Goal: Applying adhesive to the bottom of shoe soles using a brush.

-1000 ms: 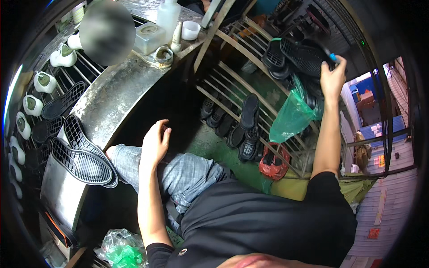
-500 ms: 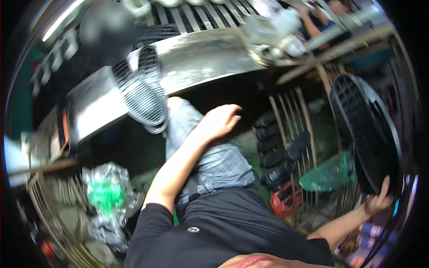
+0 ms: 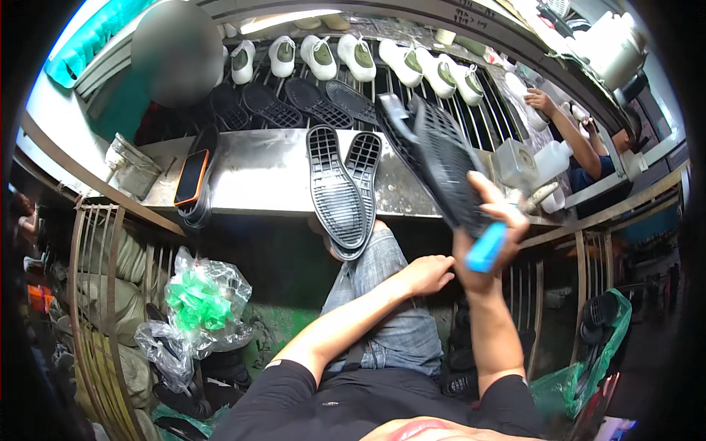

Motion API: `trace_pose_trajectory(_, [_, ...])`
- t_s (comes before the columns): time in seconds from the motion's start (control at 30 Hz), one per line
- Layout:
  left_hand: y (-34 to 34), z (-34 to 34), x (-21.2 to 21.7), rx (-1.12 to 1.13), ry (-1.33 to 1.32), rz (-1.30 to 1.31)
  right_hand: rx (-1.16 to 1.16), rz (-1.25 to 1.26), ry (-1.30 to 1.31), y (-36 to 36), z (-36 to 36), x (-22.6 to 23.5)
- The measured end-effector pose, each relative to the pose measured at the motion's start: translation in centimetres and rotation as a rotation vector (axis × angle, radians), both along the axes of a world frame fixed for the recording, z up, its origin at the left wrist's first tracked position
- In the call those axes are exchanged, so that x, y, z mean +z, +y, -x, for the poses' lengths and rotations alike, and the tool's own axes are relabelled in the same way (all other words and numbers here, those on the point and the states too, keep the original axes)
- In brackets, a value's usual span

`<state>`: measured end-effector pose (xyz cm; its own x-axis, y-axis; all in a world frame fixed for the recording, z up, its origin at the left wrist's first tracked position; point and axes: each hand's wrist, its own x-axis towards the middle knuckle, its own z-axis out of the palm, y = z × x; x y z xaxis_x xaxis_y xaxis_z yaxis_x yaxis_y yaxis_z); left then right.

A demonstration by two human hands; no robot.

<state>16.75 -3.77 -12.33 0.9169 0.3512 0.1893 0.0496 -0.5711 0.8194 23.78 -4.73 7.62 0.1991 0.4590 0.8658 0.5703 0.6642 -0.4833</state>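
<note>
My right hand [image 3: 491, 224] is raised at the bench's right part, wrapped round a pair of black shoe soles [image 3: 439, 151] that tilt up to the left. Something bright blue [image 3: 487, 248], blurred, shows at the palm; its kind cannot be made out. My left hand [image 3: 430, 275] hangs over my knee beside my right wrist, thumb apart from the loosely bent fingers, holding nothing visible. Another pair of black soles [image 3: 340, 195] lies overlapped on the metal bench [image 3: 272, 165], its near end jutting past the front edge.
White shoes [image 3: 321, 60] line the back rack, with black soles [image 3: 272, 104] before them. An orange-edged phone [image 3: 192, 178] lies on a sole at left, near a tub [image 3: 132, 165]. Plastic bottles [image 3: 551, 162] stand right. A bag [image 3: 202, 301] hangs at lower left. A co-worker's arm [image 3: 577, 143] reaches in.
My right hand has swung from the far right to over the bench, carrying the black soles. The view has turned rightward. My left hand stays above my leg.
</note>
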Motion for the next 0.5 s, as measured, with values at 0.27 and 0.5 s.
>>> trace_pose_trajectory(0.27, [-0.5,0.9,1.4,0.005,0.036,0.047,-0.121,0.445,-0.453,3.2,11.2,-8.1])
trace_pose_trajectory(0.5, [-0.1,1.1,1.8,-0.007,-0.023,0.018,0.026,0.467,-0.319,3.5,11.3,-7.9])
